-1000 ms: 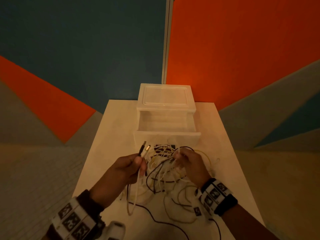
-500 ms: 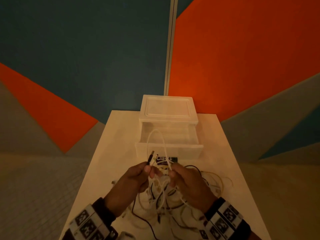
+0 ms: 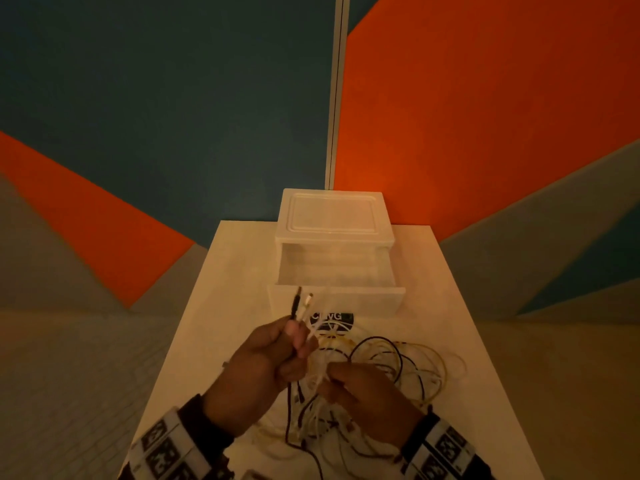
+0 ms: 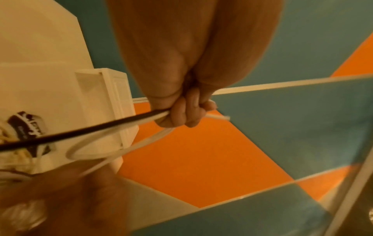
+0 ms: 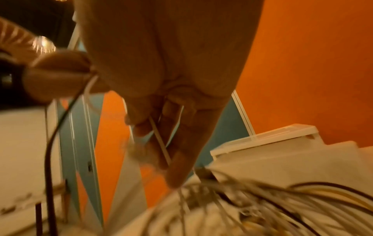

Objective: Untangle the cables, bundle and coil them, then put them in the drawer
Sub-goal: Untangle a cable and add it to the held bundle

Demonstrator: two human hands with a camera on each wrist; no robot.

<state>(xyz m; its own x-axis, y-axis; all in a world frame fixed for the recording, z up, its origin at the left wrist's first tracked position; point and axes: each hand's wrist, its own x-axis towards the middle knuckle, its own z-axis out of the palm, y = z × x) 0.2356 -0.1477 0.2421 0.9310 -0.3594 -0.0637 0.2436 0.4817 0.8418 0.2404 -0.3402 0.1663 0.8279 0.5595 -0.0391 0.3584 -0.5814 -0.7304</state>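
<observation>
A tangle of white, yellow and black cables (image 3: pixel 391 372) lies on the white table (image 3: pixel 235 306) in front of the open drawer (image 3: pixel 332 271). My left hand (image 3: pixel 273 355) grips a black cable (image 4: pixel 84 129) and a white cable (image 4: pixel 141 142), their plug ends (image 3: pixel 301 303) sticking up above the fist. My right hand (image 3: pixel 360 386) pinches a white cable strand (image 5: pixel 161 143) just right of the left hand, over the near edge of the tangle. The cables hang from both hands down to the table.
The white plastic drawer unit (image 3: pixel 334 216) stands at the table's far end against the teal and orange wall. A dark label (image 3: pixel 332 320) lies on the table under the cables, just before the drawer front. The table edges drop off left and right.
My right hand has pulled back toward me and lowered, so the tall white loop seen before the drawer is gone. My left hand keeps its hold on the plug ends.
</observation>
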